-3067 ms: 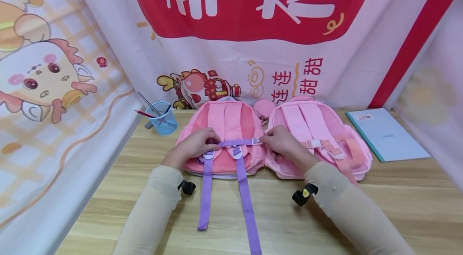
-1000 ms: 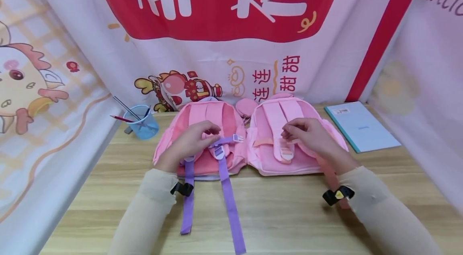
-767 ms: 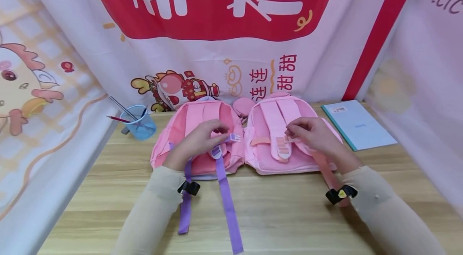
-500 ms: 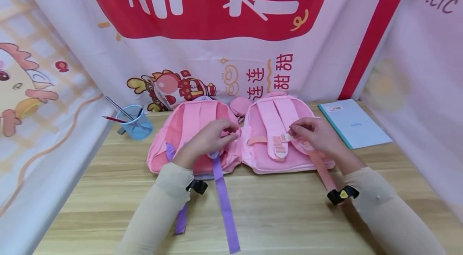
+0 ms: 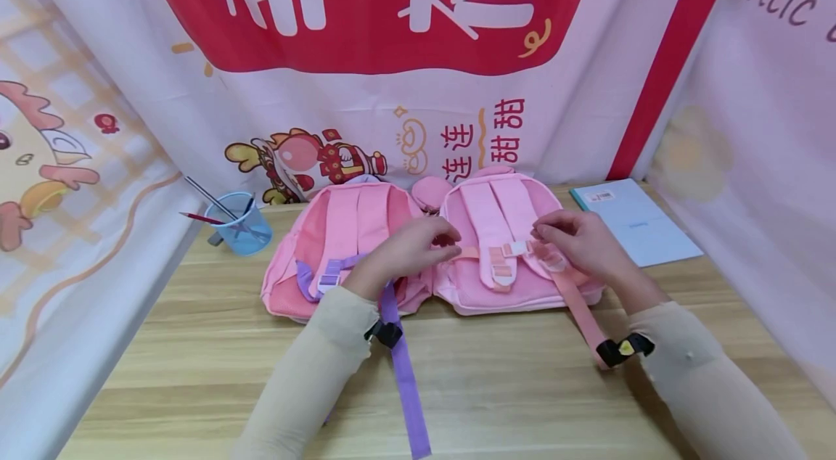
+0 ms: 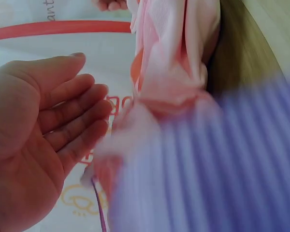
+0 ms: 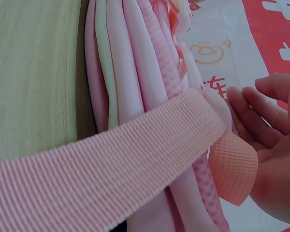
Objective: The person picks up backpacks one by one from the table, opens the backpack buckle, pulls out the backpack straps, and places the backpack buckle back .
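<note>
Two pink backpacks lie side by side on a wooden table, straps facing up. My left hand [image 5: 418, 246] hovers over the inner edge of the left backpack [image 5: 281, 264], its fingers relaxed and holding nothing; the left wrist view shows its bare palm. A purple strap [image 5: 406, 387] trails from that bag towards me. Over the right backpack [image 5: 470, 293], my right hand [image 5: 581, 239] has loosely bent fingers near a white buckle [image 5: 518, 249], with no visible grip. A peach strap [image 5: 583, 315] runs down beside the right wrist. The left bag's purple chest buckle is hidden.
A blue mesh cup [image 5: 242, 231] with pens stands at the left back. A light-blue notebook [image 5: 643, 224] lies at the right. Between the bags' tops sits a round pink pouch [image 5: 431, 193]. Printed cloth [image 5: 366, 104] hangs behind the table.
Both hands held the left bag's purple chest strap about three seconds ago. The right hand has since moved over the right backpack; the left has let go and shifted right. The view has turned right.
</note>
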A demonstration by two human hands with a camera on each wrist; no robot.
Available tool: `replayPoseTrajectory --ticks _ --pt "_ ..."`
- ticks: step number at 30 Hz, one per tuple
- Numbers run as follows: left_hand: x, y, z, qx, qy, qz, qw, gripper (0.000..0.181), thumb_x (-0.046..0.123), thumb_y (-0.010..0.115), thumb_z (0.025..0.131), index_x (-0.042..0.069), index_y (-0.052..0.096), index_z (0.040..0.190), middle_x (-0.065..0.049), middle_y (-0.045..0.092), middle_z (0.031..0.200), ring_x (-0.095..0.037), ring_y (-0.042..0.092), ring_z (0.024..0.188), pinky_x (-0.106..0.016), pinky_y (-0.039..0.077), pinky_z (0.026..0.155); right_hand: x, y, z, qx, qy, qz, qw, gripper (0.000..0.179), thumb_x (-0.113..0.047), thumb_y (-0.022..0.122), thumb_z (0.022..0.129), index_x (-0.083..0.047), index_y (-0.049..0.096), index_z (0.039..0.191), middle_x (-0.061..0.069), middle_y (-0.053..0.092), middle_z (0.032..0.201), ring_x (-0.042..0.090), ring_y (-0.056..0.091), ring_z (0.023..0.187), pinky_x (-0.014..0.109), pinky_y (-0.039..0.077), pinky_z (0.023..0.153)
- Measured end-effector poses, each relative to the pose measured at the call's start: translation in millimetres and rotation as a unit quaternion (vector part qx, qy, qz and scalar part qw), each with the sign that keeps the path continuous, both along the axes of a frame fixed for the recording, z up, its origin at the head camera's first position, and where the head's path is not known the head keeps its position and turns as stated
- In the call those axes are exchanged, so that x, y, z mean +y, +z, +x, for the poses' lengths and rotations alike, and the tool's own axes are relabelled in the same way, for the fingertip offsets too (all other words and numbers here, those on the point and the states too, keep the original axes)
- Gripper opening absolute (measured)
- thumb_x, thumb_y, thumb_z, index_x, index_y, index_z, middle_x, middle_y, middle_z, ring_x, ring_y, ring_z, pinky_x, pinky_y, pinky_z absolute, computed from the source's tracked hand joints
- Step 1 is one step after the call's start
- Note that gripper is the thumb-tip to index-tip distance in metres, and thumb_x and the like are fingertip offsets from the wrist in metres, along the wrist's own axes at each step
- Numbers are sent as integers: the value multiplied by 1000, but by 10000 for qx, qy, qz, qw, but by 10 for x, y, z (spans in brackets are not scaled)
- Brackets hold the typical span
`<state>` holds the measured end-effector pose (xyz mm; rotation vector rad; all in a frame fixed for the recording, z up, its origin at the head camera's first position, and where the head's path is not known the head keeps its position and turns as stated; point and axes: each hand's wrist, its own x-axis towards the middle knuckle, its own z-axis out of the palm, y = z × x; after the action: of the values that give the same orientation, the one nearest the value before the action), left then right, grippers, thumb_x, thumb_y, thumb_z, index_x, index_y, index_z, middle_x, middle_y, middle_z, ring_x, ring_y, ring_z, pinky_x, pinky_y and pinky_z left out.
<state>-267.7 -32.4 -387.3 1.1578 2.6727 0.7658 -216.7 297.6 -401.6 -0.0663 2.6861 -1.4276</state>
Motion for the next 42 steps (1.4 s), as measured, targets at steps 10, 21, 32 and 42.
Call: replayPoseTrajectory --ticks 10,21,32,42 --pt "297 -22 -21 -181 30 -82 9998 26 26 73 104 8 75 123 -5 76 113 -16 69 104 -35 57 100 12 -31 -49 319 344 766 9960 35 -27 73 105 -10 72 135 15 72 128 29 61 110 28 54 90" --pt "589 -152 -65 56 27 -251 9997 31 33 75 103 9 75 123 -2 72 104 -14 63 94 -31 54 94 -26 -76 -95 454 992 1192 9869 38 -21 77 101 -9 69 136 11 71 124 28 61 109 37 55 94" --pt "748 -246 -118 409 28 -404 9983 32 39 81 98 14 78 118 1 65 97 -15 58 89 -29 49 85 -86 -159 -121 552 1252 1380 9809 40 -16 79 99 -8 69 137 10 72 125 26 62 108 45 56 99" --pt "860 -295 -159 646 -85 -604 9960 29 43 81 98 18 80 113 4 65 98 -14 56 92 -30 48 87 -147 -170 -101 718 1286 1754 9734 32 -16 78 100 -11 68 130 7 67 115 25 57 107 43 50 96"
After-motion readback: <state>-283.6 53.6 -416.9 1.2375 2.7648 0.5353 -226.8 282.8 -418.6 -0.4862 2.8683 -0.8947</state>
